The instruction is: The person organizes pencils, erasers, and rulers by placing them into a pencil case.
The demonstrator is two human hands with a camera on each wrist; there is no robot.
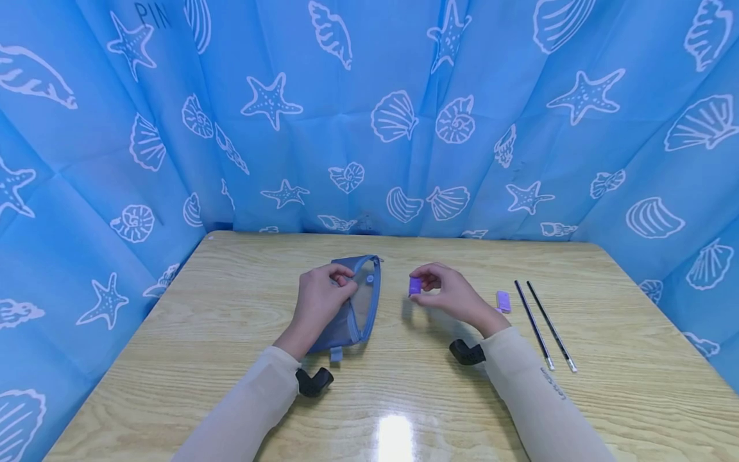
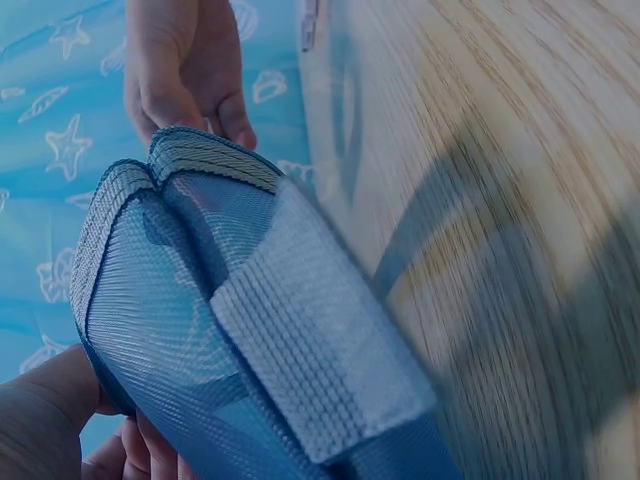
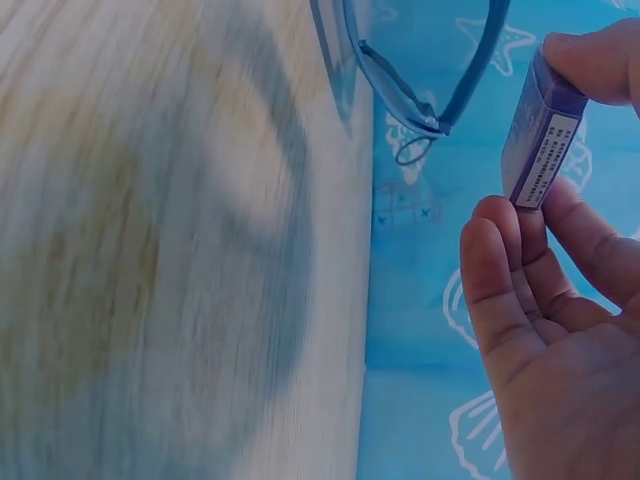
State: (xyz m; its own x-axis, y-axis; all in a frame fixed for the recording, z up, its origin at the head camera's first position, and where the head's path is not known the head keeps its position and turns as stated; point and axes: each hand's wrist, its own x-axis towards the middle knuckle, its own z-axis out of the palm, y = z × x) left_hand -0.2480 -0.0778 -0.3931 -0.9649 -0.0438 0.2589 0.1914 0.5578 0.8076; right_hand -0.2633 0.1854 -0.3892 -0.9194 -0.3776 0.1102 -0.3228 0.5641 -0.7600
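Observation:
A blue mesh zip pouch [image 1: 342,326] stands on the table with its zipped mouth spread open toward the right. My left hand [image 1: 325,298] grips the pouch by its far side edge, thumb on one face and fingers on the other. In the left wrist view, the pouch's [image 2: 150,290] pale fabric tab is close to the camera. Just right of the mouth, my right hand [image 1: 456,300] holds a small purple eraser [image 1: 415,286] above the table. The right wrist view has the eraser [image 3: 545,140] pinched between thumb and fingertips, its barcode label showing.
A lilac eraser [image 1: 504,301] lies right of my right hand, a small pale piece beside it. Further right, two dark pencils [image 1: 534,325] lie side by side on the wooden table [image 1: 439,410]. A blue shell-print curtain [image 1: 358,83] hangs behind the table's far edge.

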